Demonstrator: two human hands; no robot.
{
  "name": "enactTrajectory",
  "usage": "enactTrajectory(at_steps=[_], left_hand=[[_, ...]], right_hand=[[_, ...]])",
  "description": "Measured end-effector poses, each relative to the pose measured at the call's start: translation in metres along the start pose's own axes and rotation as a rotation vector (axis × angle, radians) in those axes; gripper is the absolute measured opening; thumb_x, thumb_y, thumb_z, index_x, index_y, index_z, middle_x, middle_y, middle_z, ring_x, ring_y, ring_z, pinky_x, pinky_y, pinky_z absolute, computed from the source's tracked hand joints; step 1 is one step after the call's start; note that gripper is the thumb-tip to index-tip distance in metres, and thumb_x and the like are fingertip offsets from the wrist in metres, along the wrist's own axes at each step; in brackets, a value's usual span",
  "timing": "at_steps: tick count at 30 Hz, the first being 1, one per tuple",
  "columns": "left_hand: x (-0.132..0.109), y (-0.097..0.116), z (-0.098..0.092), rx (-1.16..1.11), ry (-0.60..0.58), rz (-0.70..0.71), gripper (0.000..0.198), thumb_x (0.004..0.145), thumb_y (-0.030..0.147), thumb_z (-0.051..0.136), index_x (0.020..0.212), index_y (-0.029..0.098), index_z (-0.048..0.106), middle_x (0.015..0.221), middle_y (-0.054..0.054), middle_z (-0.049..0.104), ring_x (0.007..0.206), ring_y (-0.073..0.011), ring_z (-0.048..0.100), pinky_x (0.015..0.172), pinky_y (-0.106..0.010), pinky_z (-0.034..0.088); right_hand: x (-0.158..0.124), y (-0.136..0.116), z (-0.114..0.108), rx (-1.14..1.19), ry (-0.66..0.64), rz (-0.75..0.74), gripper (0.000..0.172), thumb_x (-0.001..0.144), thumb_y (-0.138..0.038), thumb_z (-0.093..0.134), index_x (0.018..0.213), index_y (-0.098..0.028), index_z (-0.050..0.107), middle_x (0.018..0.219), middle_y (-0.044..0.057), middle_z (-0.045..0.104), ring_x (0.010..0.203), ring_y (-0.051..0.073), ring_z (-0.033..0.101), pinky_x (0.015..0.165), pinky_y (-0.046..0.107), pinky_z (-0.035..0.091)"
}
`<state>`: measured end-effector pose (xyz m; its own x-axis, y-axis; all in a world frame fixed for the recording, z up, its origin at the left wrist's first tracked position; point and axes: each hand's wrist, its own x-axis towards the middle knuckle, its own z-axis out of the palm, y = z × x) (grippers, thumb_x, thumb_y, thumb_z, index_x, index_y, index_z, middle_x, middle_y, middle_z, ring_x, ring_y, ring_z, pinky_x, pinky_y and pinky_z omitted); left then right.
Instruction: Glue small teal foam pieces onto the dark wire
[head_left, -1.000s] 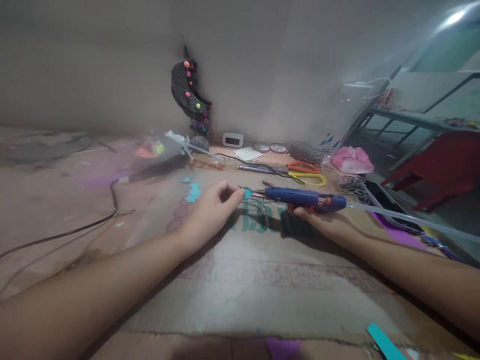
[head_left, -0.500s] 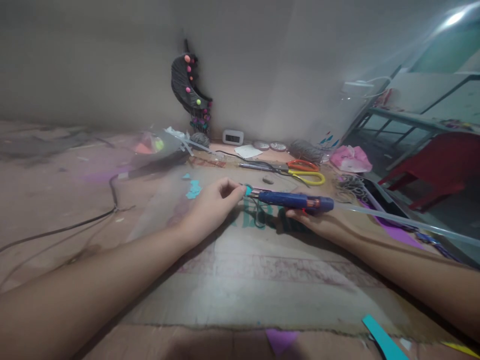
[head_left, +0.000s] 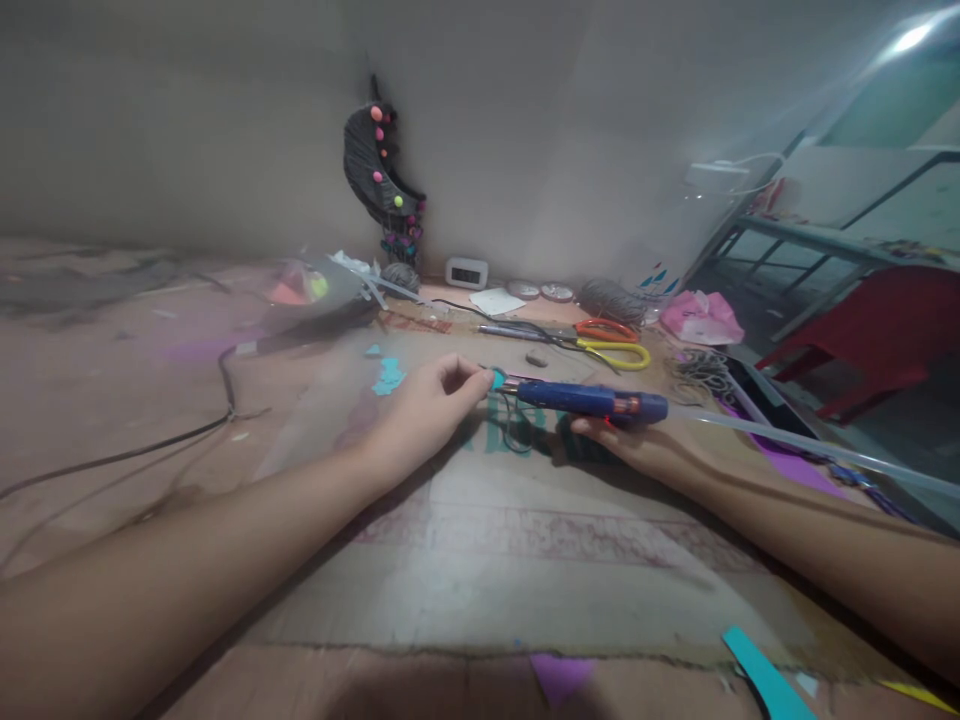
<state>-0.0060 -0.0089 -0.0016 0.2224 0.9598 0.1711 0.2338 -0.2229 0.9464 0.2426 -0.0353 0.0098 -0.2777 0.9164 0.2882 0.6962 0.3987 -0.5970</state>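
My left hand (head_left: pixel 442 400) pinches a small teal piece (head_left: pixel 498 379) between thumb and fingertips, and a dark string (head_left: pixel 511 430) hangs in a loop below it. My right hand (head_left: pixel 611 435) is wrapped round a blue hot glue gun (head_left: pixel 577 399), which lies on its side in the air with a small red light showing. Its metal nozzle points left and meets or nearly meets the teal piece. A long clear glue stick (head_left: pixel 795 437) sticks out of its back end. Beneath both hands is a cardboard sheet (head_left: pixel 480 600).
Teal paper scraps (head_left: pixel 388 376) lie left of my hands. Behind are orange scissors (head_left: pixel 606 330), yellow-handled scissors (head_left: pixel 619 354), a small digital clock (head_left: pixel 466 273) and grey yarn (head_left: pixel 611 298). A yarn-wrapped crescent (head_left: pixel 367 165) hangs on the wall. A black cable (head_left: pixel 225 400) runs at left.
Both hands hold nearly the same pose, the nozzle staying at the teal piece. The string loop below has shifted slightly to the left.
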Motion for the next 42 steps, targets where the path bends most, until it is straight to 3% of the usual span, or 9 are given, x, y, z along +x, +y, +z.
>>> enactTrajectory(at_steps=[16, 42], left_hand=[[0.0011, -0.0013, 0.0004, 0.005, 0.001, 0.004, 0.025, 0.086, 0.042, 0.058, 0.079, 0.018, 0.062, 0.079, -0.001, 0.066, 0.072, -0.0151, 0.057, 0.064, -0.027, 0.040], [0.0007, 0.0012, 0.0003, -0.021, 0.005, -0.011, 0.024, 0.087, 0.040, 0.059, 0.078, 0.018, 0.059, 0.076, 0.001, 0.060, 0.071, -0.0137, 0.053, 0.065, -0.027, 0.037]], right_hand=[[-0.0006, -0.0021, 0.0002, -0.008, -0.005, 0.047, 0.026, 0.077, -0.050, 0.061, 0.075, -0.024, 0.058, 0.070, 0.001, 0.062, 0.065, 0.019, 0.060, 0.059, 0.031, 0.049], [-0.0009, -0.0010, -0.0002, -0.087, 0.038, -0.021, 0.026, 0.082, -0.049, 0.058, 0.077, -0.023, 0.059, 0.070, 0.002, 0.063, 0.065, 0.019, 0.061, 0.059, 0.031, 0.052]])
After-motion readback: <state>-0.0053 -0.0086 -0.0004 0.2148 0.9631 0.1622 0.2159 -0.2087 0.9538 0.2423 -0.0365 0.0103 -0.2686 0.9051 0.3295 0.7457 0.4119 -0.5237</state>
